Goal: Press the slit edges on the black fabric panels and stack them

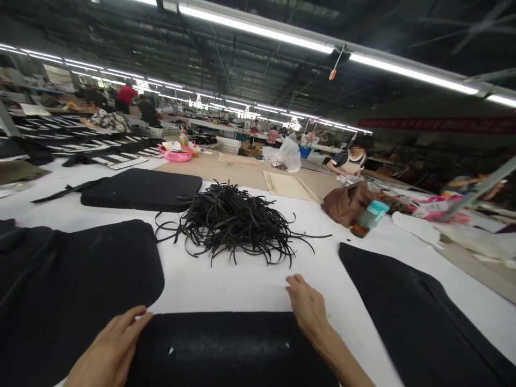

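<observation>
A black sheet-like panel (229, 349) with two small pale marks lies directly in front of me. At its far left corner is my left hand (110, 346), closed on the edge, thumb and fingers together. My right hand (305, 303) is by the far right corner, forearm crossing the panel's right side. Its fingers are curled and drawn together over the white tabletop; their undersides are hidden, so I cannot make out anything in them. Beyond both hands lies a tangled heap of thin black strips (237, 223).
Black padded pieces lie at the left (88, 269), behind the heap (141, 189) and at the right (419, 306). A brown cloth bag (342, 201) and teal-lidded bottle (368, 219) stand right of the heap. A pink basket (176, 154) sits farther back. Other people work at surrounding tables.
</observation>
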`<action>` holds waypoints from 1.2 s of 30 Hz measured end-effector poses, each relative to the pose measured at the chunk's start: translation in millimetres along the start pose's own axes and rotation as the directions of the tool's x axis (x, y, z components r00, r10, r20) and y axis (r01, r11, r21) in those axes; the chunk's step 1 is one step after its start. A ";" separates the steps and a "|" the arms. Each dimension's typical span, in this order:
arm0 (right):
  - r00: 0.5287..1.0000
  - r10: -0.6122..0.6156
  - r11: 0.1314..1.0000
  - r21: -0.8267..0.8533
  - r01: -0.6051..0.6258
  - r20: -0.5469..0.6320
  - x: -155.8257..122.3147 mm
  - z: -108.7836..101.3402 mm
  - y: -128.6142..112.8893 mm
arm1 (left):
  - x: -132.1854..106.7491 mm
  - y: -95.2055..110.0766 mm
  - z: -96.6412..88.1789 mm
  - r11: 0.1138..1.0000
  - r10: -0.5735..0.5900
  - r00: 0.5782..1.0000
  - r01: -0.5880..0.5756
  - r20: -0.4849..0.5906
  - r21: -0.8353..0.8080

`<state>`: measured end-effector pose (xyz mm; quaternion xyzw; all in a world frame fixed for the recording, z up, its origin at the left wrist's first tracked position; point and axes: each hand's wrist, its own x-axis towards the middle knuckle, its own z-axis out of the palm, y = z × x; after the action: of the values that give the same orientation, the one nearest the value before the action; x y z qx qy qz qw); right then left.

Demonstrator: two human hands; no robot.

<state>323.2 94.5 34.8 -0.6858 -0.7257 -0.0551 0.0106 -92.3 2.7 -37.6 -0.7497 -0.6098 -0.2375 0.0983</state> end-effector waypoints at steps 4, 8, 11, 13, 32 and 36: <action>0.998 -0.036 0.999 0.032 0.038 -0.052 56.1 6.1 -6.2 | 29.3 48.4 -16.9 0.977 0.209 0.977 -0.210 -0.033 -0.039; 0.994 -0.082 0.995 0.049 0.086 -0.076 80.0 22.1 -3.1 | 41.1 71.8 -18.0 0.964 0.250 0.966 -0.255 -0.066 -0.073; 0.990 -0.114 0.992 0.052 0.119 -0.077 77.6 26.1 -2.6 | 41.8 76.8 -15.1 0.961 0.229 0.973 -0.231 -0.029 -0.154; 0.987 -0.138 0.988 0.057 0.143 -0.082 67.8 24.9 -4.7 | 42.6 82.6 -16.9 0.953 0.213 0.976 -0.197 0.045 -0.232; 0.830 -0.508 0.835 0.106 0.540 -0.231 13.9 -18.1 -107.1 | 140.7 127.3 -20.4 0.880 -0.111 0.928 0.258 0.356 -0.398; 0.835 -0.485 0.852 0.073 0.518 -0.261 8.9 -28.3 -105.1 | 146.1 99.7 -27.8 0.829 -0.330 0.883 0.440 0.334 -0.345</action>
<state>216.2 95.0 56.8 -0.4573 -0.8759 -0.0844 0.1290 17.9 93.8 70.3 -0.6378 -0.6931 -0.2751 -0.1928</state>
